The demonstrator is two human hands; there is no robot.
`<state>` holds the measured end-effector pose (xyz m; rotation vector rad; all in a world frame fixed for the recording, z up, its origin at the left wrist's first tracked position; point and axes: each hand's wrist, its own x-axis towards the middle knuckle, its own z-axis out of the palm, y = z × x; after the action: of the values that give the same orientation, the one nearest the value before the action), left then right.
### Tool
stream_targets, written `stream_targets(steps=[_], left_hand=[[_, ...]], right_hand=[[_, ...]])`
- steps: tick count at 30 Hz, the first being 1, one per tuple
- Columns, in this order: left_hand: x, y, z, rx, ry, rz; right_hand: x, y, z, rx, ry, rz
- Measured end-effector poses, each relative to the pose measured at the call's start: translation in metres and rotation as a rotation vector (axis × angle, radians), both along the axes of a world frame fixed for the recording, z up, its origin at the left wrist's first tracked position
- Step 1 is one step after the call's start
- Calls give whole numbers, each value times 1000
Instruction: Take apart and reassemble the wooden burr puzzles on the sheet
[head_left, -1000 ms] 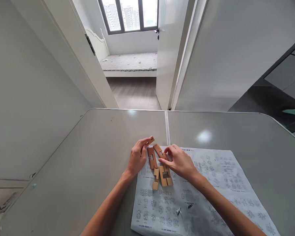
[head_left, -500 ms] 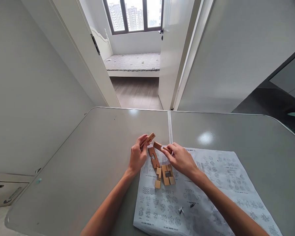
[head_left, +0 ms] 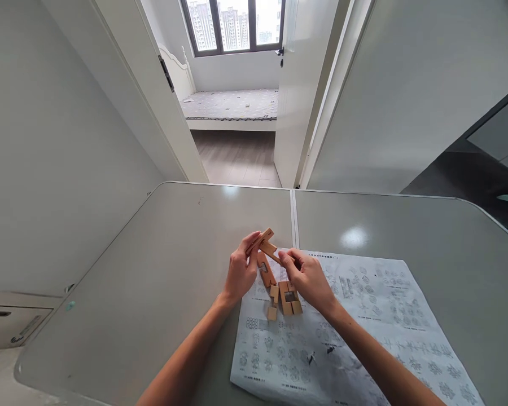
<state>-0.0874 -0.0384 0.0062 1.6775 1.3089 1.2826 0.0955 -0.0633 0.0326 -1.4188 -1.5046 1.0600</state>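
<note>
A long wooden block (head_left: pixel 268 233) is pinched between the thumb and fingers of the left hand (head_left: pixel 240 273), and the near end of a notched block (head_left: pixel 270 249) is pinched by the right hand (head_left: pixel 311 279). The two are held crossed at a slant, at eleven o'clock from the square block group (head_left: pixel 284 299); whether they are actually touching cannot be told. If they are pressed together with the notches misaligned, the fit could be jammed or an edge chipped. Because the notched block is gripped only at its end, it could be twisted out of the fingers if pushed sideways. Just below the hands, the loose block (head_left: pixel 262 263) is left lying between ten and eleven o'clock from the group, where it could be knocked by a lowered knuckle. The small stepped block (head_left: pixel 274 293), at nine o'clock, could then be nudged too. If the printed sheet (head_left: pixel 372 293) is dragged by a wrist across the table (head_left: pixel 186 242), everything resting on it could be shifted.
</note>
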Motion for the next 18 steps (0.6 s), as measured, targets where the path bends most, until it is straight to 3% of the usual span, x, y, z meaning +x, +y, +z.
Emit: stream_targets(steps=[6,10,18], left_hand=[[8,-56,14,86,146,48],[7,-100,14,108,200,147],[-5,-177,14,80,248,213]], right_hand=[[1,-28,11,-37,34,16],[-9,-56,15,-28,28,51],[-35,-116,16,-37,82,120]])
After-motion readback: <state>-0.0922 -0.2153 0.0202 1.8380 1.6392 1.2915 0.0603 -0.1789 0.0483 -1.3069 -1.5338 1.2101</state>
